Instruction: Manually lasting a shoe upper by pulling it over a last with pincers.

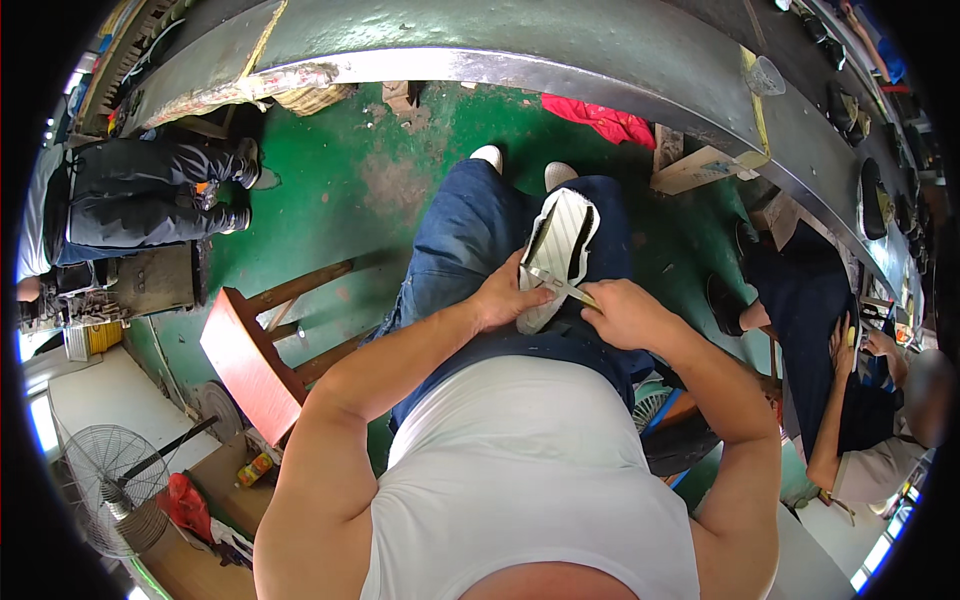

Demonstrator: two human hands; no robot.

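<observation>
Across my thighs lies a shoe (566,228) with a white striped surface facing up and a dark inner edge around it. My left hand (504,299) is closed on its near left side, the thumb pressed close to the metal tool. In my right hand (627,313) is what looks like a pair of pliers (567,289), gripped by the handle. The metal head of the pliers reaches across the shoe to its left edge, beside my left thumb. Whether the jaws are biting on the edge is too small to tell.
A long metal workbench (520,38) curves across the front, a red cloth (605,120) beneath it. To my left are a wooden stool (252,365), a fan (112,492) and a standing person (150,190). Another person (810,330) sits at my right; shoes (873,200) line the bench.
</observation>
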